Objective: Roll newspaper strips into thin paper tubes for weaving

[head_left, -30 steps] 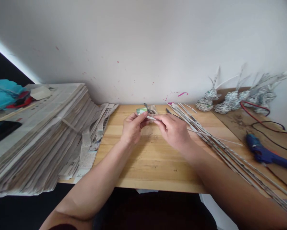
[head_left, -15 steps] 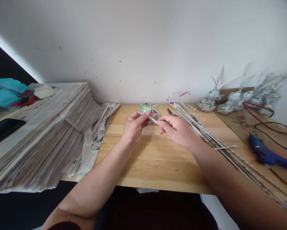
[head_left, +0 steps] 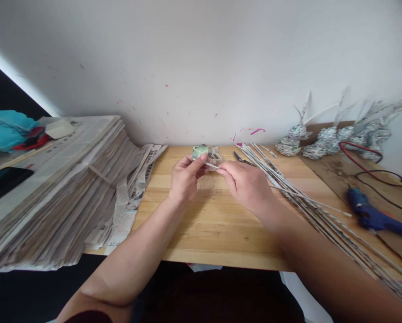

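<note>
My left hand (head_left: 186, 176) is closed on a small green-and-white piece of paper (head_left: 200, 151) and on one end of a thin white paper stick (head_left: 211, 165). The other part of that stick is pinched by the fingers of my right hand (head_left: 243, 179), just to the right. Past my right hand, a long thin stick sticks out towards the blue glue gun; whether it is the same one is hidden by the palm. Behind the fingers lies a crumpled brownish scrap (head_left: 215, 153) on the wooden table (head_left: 207, 229).
Stacked newspapers (head_left: 69, 188) fill the left side, with a phone (head_left: 6, 179) on top. At right are dark scissors (head_left: 241, 159), long paper sticks (head_left: 301, 201), woven paper figures (head_left: 288, 144), a blue glue gun (head_left: 372, 213) and red and black cables (head_left: 358, 162).
The right hand has turned slightly and closed in on the stick near the left fingers. A stick end beyond the right wrist now reaches farther right. The left hand has shifted slightly left.
</note>
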A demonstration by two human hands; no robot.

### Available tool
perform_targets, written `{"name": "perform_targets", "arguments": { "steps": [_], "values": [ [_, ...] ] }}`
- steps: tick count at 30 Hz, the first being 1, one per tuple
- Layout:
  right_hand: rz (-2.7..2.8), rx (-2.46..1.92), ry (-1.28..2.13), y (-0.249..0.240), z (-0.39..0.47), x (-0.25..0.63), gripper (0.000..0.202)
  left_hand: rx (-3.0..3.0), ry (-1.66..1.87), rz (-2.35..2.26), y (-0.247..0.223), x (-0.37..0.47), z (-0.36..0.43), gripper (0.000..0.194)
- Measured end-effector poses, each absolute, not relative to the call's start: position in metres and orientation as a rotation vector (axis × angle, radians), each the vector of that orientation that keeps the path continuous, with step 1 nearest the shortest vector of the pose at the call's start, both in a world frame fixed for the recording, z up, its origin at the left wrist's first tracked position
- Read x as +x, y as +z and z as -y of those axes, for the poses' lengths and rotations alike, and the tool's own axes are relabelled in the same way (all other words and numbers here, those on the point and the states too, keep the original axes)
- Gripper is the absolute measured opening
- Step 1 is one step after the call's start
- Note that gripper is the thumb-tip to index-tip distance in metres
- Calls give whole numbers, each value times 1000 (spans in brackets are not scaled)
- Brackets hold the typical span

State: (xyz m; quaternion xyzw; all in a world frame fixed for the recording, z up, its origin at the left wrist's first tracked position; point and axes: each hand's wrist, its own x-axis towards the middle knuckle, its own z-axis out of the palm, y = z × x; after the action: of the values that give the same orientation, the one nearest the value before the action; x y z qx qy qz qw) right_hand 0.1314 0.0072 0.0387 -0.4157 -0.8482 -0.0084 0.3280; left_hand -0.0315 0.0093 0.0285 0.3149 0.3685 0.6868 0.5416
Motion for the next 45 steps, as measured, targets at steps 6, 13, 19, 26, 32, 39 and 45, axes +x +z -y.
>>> {"name": "perform_targets", "arguments": {
  "steps": [6, 13, 19, 26, 32, 39, 45],
  "values": [
    [2323, -1151, 376, 53, -4, 136, 24, 682, 1596, -852, 27, -31, -10, 30],
    [2237, -1065, 29, 41, -3, 130, 16, 673, 1592, -867, 26, -33, -12, 31],
    [2317, -1168, 116, 42, -5, 132, 27, 622, 1563, -852, 26, -34, -12, 29],
    [2304, -1119, 135, 38, -8, 131, 20, 631, 1496, -789, 24, -33, -13, 22],
    [2301, -1103, 75, 36, -10, 130, 21, 649, 1398, -806, 25, -37, -14, 11],
    [2330, -1178, 254, 45, -7, 133, 24, 632, 1461, -807, 25, -37, -14, 5],
    [2370, -1169, 153, 47, -5, 132, 21, 595, 1480, -786, 25, -38, -15, 4]
  ]
}}
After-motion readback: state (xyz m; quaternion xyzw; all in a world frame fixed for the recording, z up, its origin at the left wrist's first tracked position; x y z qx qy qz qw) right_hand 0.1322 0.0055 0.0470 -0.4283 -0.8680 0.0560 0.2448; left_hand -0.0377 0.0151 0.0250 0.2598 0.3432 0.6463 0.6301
